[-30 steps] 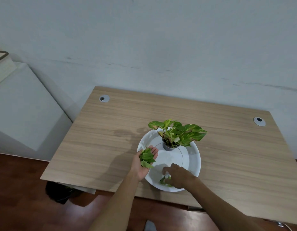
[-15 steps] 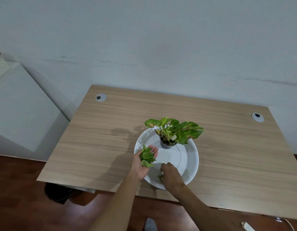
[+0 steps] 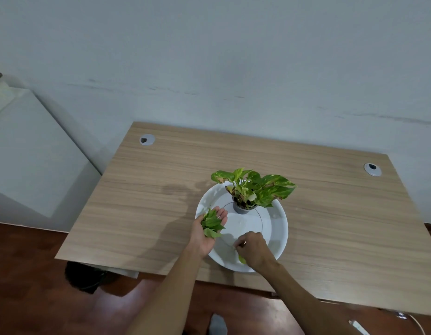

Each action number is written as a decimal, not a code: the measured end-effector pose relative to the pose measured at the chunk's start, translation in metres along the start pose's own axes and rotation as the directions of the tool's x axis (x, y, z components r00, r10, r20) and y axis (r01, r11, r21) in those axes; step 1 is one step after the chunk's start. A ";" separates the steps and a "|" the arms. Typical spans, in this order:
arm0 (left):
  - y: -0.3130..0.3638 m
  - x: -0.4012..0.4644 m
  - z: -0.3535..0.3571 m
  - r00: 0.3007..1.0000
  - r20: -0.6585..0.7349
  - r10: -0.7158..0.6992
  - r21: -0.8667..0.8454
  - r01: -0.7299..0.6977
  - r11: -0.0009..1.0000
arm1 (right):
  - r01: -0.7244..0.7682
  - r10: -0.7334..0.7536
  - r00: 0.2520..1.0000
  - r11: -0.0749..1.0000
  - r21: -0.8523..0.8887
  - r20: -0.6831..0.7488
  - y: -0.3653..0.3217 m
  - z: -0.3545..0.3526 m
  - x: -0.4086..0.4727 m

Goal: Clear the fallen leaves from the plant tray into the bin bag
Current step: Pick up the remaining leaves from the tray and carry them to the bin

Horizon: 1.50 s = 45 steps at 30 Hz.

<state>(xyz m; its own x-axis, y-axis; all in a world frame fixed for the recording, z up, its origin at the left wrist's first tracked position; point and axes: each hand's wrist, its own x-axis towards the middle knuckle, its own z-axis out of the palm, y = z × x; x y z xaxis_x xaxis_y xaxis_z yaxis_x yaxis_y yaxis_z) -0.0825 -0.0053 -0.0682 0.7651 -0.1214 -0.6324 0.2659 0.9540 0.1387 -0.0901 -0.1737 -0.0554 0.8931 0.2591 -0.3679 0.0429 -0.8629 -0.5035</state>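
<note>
- Head view shows your left hand (image 3: pixel 209 232) cupped palm-up over the near-left rim of the white plant tray (image 3: pixel 279 228), a small pile of gathered leaves (image 3: pixel 211 224) lying in the palm. The fingers are spread, not clenched, so the leaves rest in the hand as in a bowl; I judge you keep it there so that each new leaf has only a short way to travel.
- Your right hand (image 3: pixel 253 250) is curled, knuckles up, over the near part of the tray, fingertips pinched together on a last leaf (image 3: pixel 241 259) that sticks out yellow-green below the hand. The grip looks closed on that leaf, though the fingertips themselves are partly hidden.
- The potted plant (image 3: pixel 251 189) stands upright toward the far side of the tray, well apart from both hands, so your picking leaves it alone.
- The tray sits on the wooden desk (image 3: pixel 149 189), near its front edge. A dark shape that may be the bin bag (image 3: pixel 85 278) sits on the floor under the desk's near-left corner; I cannot tell for sure.
- Against half a second ago, your right hand has shifted rightward and nearer the tray's front rim, and the leaf now shows below it instead of to its left. Your left hand and its pile have hardly moved.
- Apart from that leaf, the tray's floor looks clear; carrying the handful to the bag would follow.
</note>
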 end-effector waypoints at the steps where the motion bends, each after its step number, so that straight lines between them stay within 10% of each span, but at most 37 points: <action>1: 0.000 0.000 0.001 1.000 0.005 0.010 -0.002 -0.010 1.000 | 0.019 -0.016 0.999 0.998 0.052 -0.043 -0.006 -0.007 0.001; 8: -0.005 -0.007 0.010 0.995 -0.085 0.052 0.105 -0.043 0.993 | 0.215 -0.159 0.967 0.928 0.304 -0.197 -0.070 -0.040 0.010; 20: -0.002 -0.017 0.010 0.994 -0.099 0.047 0.062 -0.041 0.997 | 0.340 -0.335 0.939 0.939 0.057 -0.074 -0.077 -0.033 0.018; 27: 0.009 -0.015 0.004 0.995 -0.045 0.089 -0.057 -0.091 0.994 | 0.275 -0.141 0.894 0.922 0.273 -0.425 -0.053 -0.034 0.013; 33: 0.031 -0.023 -0.012 0.988 -0.043 0.147 -0.154 -0.152 0.976 | 0.234 -0.234 0.972 0.972 -0.018 0.004 -0.040 0.004 0.031; 45: 0.030 -0.029 -0.034 0.982 -0.116 0.146 -0.114 -0.160 0.981 | 0.412 -0.332 0.911 0.727 -0.549 0.244 -0.038 0.042 0.047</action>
<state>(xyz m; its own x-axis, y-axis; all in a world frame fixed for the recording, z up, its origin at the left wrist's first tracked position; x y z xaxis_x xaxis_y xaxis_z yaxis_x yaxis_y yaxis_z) -0.1165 0.0357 -0.0720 0.7224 0.0522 -0.6895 0.0721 0.9860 0.1503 -0.0688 -0.1108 -0.0868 0.6905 0.6283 -0.3584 0.6449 -0.7591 -0.0884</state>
